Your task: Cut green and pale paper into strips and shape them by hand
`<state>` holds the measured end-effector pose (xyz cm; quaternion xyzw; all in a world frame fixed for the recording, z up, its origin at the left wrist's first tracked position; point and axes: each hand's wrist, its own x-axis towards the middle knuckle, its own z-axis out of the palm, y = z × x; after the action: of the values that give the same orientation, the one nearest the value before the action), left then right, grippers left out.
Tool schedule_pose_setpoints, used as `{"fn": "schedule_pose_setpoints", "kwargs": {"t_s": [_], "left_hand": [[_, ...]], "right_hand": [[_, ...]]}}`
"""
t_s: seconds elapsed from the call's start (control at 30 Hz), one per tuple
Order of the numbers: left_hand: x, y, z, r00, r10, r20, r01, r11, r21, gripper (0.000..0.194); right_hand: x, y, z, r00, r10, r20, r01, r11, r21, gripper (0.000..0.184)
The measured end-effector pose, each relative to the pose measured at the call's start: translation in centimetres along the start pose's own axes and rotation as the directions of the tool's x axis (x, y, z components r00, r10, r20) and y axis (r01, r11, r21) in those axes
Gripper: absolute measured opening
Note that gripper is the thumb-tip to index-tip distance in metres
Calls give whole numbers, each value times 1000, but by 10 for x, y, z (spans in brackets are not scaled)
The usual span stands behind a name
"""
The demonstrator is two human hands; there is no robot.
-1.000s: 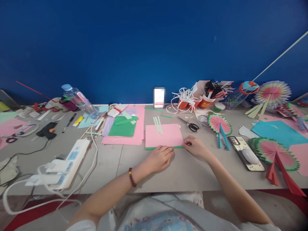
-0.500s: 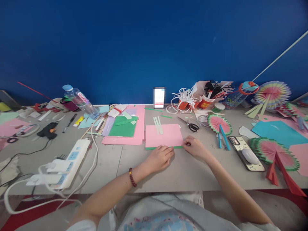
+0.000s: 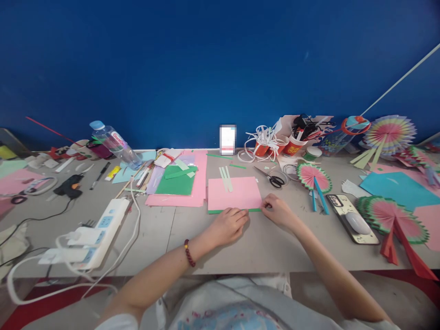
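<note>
We lay the fingers of our left hand [image 3: 231, 224] close together and slightly bent over the near edge of the pink sheet [image 3: 245, 192], gripping nothing that we can see, while the thumb and forefinger of our right hand [image 3: 277, 211] curl toward each other at its near right corner; whether they pinch the paper, we cannot tell. A green strip [image 3: 216, 211] runs along that near edge, so we judge it in place there, though whether it is stuck down does not show. The far edge has none, the sheet lies flat and unpleated, and three pale green strips [image 3: 229, 183] rest across that far edge, apparently loose. The sheet sits on the table [image 3: 192, 247] directly ahead of us, long axis left to right, long sides facing near and far. Just right of its far right corner lie scissors [image 3: 276, 181]; farther right, a pleated fan [image 3: 305, 175]; to the left, a green pack [image 3: 173, 187]
</note>
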<state>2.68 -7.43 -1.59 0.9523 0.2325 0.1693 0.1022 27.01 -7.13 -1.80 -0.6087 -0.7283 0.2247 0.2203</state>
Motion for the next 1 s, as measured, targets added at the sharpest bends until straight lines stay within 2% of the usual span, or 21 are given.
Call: {"fn": "schedule_pose_setpoints", "kwargs": {"t_s": [1.0], "left_hand": [[0, 1, -1, 1000, -2, 8, 2, 1000, 7, 33]], "right_hand": [[0, -1, 2, 1000, 17, 5, -17, 1000, -16, 15]]}}
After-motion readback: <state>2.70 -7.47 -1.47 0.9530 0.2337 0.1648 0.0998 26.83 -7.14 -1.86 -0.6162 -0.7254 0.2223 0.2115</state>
